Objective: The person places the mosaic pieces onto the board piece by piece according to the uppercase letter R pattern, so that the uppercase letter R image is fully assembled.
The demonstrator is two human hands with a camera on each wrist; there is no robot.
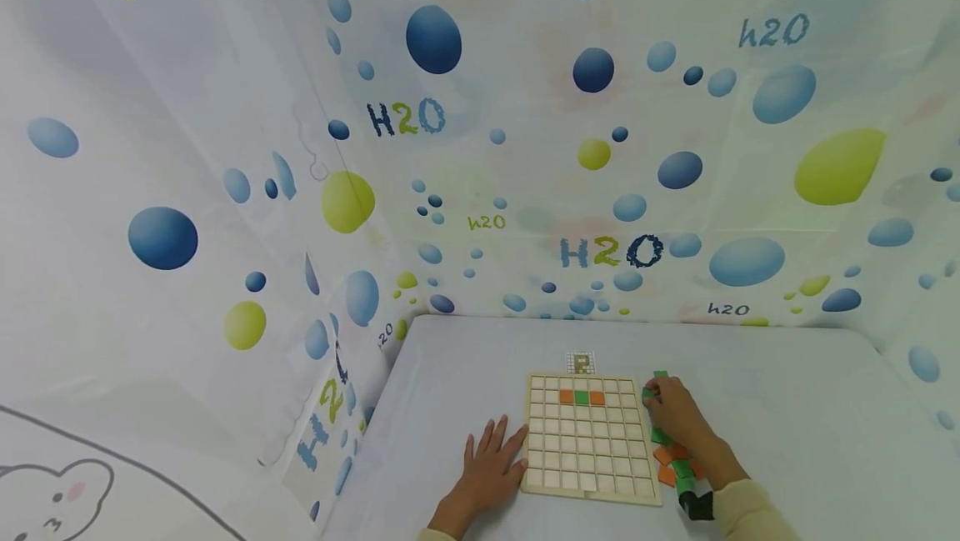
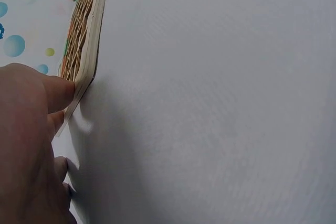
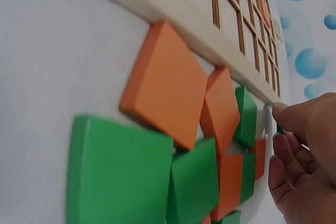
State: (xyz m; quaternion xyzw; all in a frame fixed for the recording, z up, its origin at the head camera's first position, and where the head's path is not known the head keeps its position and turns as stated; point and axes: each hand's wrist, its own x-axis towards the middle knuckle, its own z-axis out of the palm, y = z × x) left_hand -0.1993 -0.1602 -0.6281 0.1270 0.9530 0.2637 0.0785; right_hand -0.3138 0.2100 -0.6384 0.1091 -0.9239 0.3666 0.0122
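Note:
A square wooden grid board (image 1: pixel 592 495) lies flat on the table. Its second row holds a green tile (image 1: pixel 581 398) between an orange tile (image 1: pixel 566 397) on the left and another orange tile (image 1: pixel 597 398) on the right. My left hand (image 1: pixel 487 466) rests at the board's left edge with fingers spread, the thumb (image 2: pixel 60 94) touching the frame. Just off the board's upper right edge, my right hand (image 1: pixel 675 408) pinches a small green tile (image 3: pixel 279 128) between thumb and fingers, which hide most of it.
Loose orange tiles (image 3: pixel 165 85) and green tiles (image 3: pixel 118 171) lie heaped along the board's right side. A small pattern card (image 1: pixel 581 363) sits behind the board. Beside the right sleeve is a black object (image 1: pixel 696 506). A curtain (image 1: pixel 510 174) printed with bubbles hangs behind the table.

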